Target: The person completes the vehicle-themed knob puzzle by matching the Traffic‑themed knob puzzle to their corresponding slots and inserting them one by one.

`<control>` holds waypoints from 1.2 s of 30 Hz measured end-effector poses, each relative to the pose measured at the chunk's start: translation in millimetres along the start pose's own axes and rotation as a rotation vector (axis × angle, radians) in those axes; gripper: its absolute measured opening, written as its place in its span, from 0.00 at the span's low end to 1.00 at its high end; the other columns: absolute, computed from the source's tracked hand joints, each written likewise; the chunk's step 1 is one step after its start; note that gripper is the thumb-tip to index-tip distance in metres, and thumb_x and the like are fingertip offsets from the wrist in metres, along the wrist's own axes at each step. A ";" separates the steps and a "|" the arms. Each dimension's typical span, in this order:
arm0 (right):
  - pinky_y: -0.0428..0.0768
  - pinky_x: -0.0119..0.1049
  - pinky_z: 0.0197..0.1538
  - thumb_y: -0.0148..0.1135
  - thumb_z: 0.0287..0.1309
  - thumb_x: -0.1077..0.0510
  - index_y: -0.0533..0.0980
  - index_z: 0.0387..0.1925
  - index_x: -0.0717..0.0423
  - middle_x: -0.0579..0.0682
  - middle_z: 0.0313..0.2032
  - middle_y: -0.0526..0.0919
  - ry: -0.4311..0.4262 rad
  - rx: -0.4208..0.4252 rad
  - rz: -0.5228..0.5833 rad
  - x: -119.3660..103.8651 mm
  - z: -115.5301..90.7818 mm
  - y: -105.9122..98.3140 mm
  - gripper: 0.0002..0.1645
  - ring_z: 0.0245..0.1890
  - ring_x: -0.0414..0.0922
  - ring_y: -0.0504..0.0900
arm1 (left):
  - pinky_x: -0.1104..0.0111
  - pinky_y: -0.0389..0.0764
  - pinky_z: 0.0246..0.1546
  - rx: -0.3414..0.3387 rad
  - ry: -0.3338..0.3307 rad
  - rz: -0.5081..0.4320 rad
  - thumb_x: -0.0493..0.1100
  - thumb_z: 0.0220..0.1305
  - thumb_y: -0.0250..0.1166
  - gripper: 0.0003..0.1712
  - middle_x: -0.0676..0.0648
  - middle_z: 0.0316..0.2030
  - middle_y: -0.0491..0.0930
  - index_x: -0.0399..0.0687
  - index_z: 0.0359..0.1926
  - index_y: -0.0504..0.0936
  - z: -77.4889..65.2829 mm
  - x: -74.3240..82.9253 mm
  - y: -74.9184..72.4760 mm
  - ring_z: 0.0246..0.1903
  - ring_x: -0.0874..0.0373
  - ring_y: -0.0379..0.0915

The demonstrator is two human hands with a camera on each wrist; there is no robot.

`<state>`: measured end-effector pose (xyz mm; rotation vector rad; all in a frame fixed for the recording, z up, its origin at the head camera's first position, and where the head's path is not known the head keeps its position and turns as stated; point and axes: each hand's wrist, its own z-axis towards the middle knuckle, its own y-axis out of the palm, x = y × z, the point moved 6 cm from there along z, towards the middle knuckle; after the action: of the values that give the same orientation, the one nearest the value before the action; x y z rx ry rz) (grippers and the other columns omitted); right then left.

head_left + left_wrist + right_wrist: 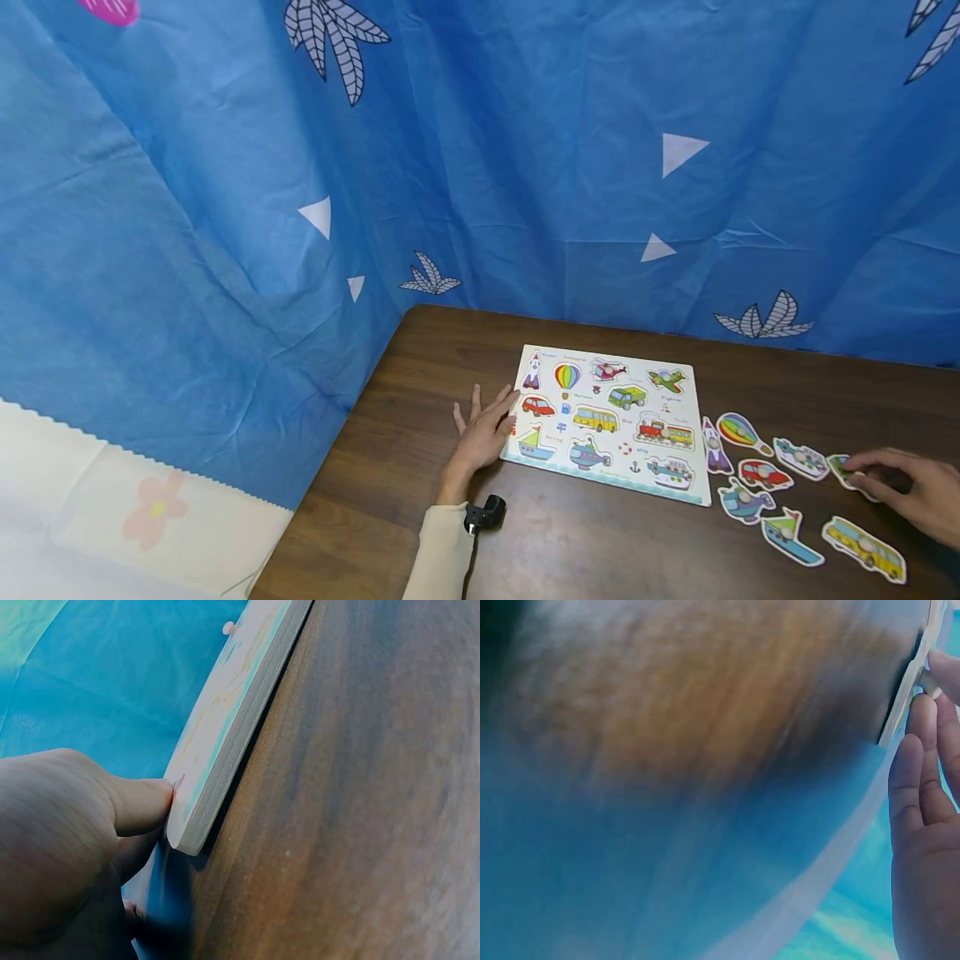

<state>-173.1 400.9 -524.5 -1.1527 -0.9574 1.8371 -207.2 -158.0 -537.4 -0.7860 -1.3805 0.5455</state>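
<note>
A white puzzle board printed with vehicles lies on the brown table. My left hand is at its lower left corner, fingers spread and the thumb touching the board's edge. In the left wrist view the thumb presses against the corner, and a small knob stands up from the board farther along. On the far right, my right hand pinches a green puzzle piece, partly hidden by the fingers. The right wrist view shows the fingertips at the knob of a thin piece.
Between board and right hand lie loose pieces: a rocket, a balloon, a ship, a red car, a submarine and a sailboat. A yellow bus piece lies nearer the front. Blue curtain hangs behind.
</note>
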 end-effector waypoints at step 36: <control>0.73 0.31 0.29 0.77 0.45 0.65 0.84 0.37 0.43 0.42 0.35 0.84 -0.163 -0.092 0.033 -85.7 64.0 9.9 0.18 0.31 0.23 0.71 | 0.29 0.24 0.66 0.010 -0.008 -0.008 0.45 0.76 0.53 0.27 0.50 0.74 0.63 0.56 0.73 0.68 -0.4 1.6 -1.4 0.78 0.33 0.29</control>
<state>-207.9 308.7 -481.8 -1.0915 -1.1319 1.9549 -206.8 -157.7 -535.3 -0.7701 -1.3870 0.5496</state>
